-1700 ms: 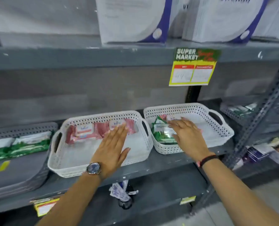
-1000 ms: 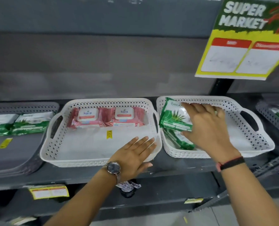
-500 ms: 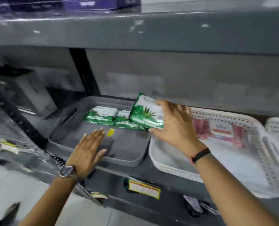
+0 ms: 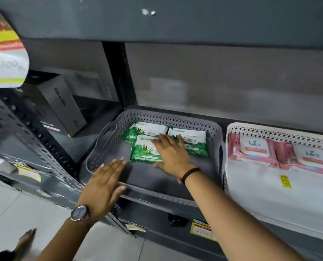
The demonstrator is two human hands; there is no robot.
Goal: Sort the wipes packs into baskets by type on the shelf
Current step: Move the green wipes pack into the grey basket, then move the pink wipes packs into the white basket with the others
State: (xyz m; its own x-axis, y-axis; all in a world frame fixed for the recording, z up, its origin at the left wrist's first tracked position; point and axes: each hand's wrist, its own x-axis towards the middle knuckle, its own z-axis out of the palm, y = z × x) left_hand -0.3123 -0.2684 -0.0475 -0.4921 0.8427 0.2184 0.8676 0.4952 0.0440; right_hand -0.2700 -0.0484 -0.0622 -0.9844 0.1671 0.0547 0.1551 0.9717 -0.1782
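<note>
A grey basket (image 4: 108, 146) stands on the shelf and holds three green aloe wipes packs. Two of them (image 4: 149, 129) (image 4: 191, 135) lie along its back wall. The third green pack (image 4: 144, 149) lies in front, partly on top of them. My right hand (image 4: 171, 153) rests flat on this pack with its fingers spread, not curled around it. My left hand (image 4: 104, 185) hovers open at the basket's front left rim. To the right, a white basket (image 4: 270, 204) holds two pink Kara packs (image 4: 253, 147) (image 4: 311, 157) at its back.
A black box (image 4: 60, 108) sits on the neighbouring shelf to the left, behind a perforated metal upright (image 4: 43, 140). The upper shelf overhangs the baskets. A yellow sale sign (image 4: 4, 53) hangs at the top left, and a yellow price tag (image 4: 201, 228) is on the shelf edge.
My right hand carried the green pack from the white baskets leftward and set it down in the grey basket, now lying flat on it. My left hand followed to the grey basket's front.
</note>
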